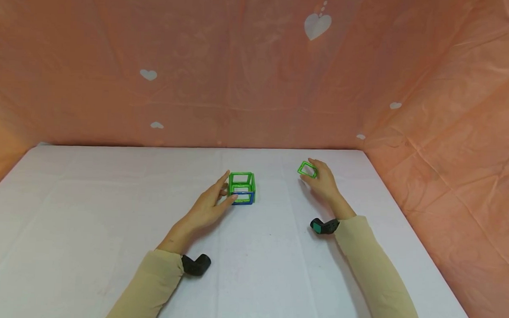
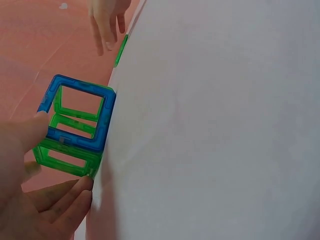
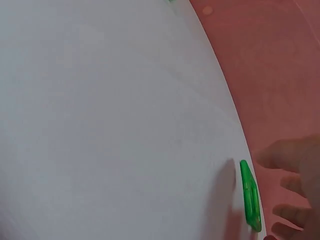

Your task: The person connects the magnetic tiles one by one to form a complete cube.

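A small cube (image 1: 253, 187) of green square frames, with a blue square frame (image 2: 102, 120) on its near side, stands on the table. These look like magnetic building tiles. My left hand (image 1: 206, 206) holds the cube from its left, thumb against the blue tile and fingers along the left side. Farther right, a single green square tile (image 1: 303, 165) shows between the thumb and index finger of my right hand (image 1: 324, 182). In the right wrist view, a gap shows between the relaxed fingers (image 3: 292, 186) and that tile (image 3: 251, 197).
A white cloth covers the table (image 1: 109, 210). An orange curtain (image 1: 241, 69) with pale hearts hangs behind the far edge and along the right side. Black wrist cameras (image 1: 197, 265) sit at both sleeve cuffs.
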`<state>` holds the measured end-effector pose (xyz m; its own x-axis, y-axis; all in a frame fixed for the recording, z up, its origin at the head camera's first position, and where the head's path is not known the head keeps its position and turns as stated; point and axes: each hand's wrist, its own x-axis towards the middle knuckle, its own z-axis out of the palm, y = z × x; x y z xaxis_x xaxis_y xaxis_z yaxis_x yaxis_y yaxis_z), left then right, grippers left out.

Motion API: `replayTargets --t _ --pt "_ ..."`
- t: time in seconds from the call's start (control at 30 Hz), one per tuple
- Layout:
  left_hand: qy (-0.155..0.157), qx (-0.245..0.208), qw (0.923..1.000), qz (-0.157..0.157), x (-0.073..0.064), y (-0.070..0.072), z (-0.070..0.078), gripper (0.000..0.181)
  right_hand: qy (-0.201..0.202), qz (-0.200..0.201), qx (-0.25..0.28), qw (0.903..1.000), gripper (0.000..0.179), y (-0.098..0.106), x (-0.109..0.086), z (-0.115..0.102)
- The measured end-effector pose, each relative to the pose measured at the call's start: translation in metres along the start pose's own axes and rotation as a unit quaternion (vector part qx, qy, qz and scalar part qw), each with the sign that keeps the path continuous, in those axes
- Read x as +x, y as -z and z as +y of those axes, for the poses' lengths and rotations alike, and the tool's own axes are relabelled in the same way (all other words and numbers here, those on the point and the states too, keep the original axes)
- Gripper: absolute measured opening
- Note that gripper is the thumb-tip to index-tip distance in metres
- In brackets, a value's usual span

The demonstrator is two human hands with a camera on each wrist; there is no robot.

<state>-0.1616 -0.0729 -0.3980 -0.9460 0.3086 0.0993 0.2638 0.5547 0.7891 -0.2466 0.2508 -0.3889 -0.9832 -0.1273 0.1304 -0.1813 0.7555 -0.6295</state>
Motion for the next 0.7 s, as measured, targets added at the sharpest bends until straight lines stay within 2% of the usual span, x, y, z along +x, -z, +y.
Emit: replayTargets --t 0.33,0.7 --pt "0.0 0.007 1.0 -0.002 -0.0015 0.0006 0.0015 0.071 -0.052 -0.031 -0.009 0.9981 0.063 0.0027 0.0009 0.0036" --pt "0.01 0.006 0.9999 -0.005 -0.0016 0.0002 0.0026 0.071 -0.064 -0.018 -0.012 0.9977 0.057 0.0027 -0.0012 0.003"
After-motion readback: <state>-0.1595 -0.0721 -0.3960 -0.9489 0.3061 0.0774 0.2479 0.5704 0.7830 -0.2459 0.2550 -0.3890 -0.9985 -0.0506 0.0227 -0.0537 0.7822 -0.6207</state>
